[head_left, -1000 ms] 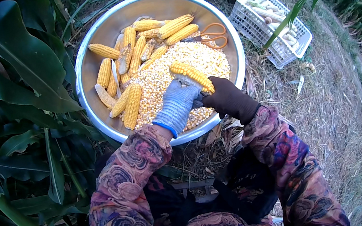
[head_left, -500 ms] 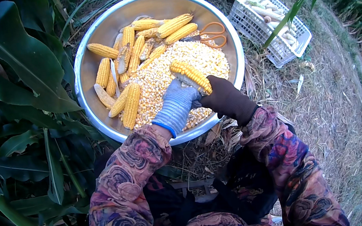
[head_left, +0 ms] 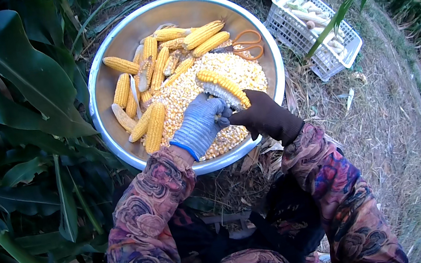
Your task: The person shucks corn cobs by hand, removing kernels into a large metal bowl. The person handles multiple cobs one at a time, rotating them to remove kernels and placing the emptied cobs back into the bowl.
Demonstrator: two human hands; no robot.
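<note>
A partly shelled corn cob (head_left: 224, 87) is held tilted over the loose kernels; yellow rows remain on its upper right side and a pale stripped face shows toward my left hand. My left hand (head_left: 201, 123), in a grey-blue knitted glove with a blue cuff, is closed at the cob's lower left side. My right hand (head_left: 264, 116), in a dark brown glove, grips the cob's lower end. Both hands are over a large metal basin (head_left: 111, 143). Loose kernels (head_left: 233, 68) heap under and beyond them. Whole corn cobs (head_left: 154, 68) lie piled in the basin's left and far part.
Orange-handled scissors (head_left: 247, 46) rest on the kernels by the basin's right wall. A white plastic basket (head_left: 286, 19) of stripped cobs stands tilted at the far right. Tall green corn leaves (head_left: 31, 73) crowd the left; dry straw (head_left: 387, 145) covers the ground at right.
My left hand has shifted slightly down and left along the cob, baring more of its pale stripped side. The cob stays in nearly the same place.
</note>
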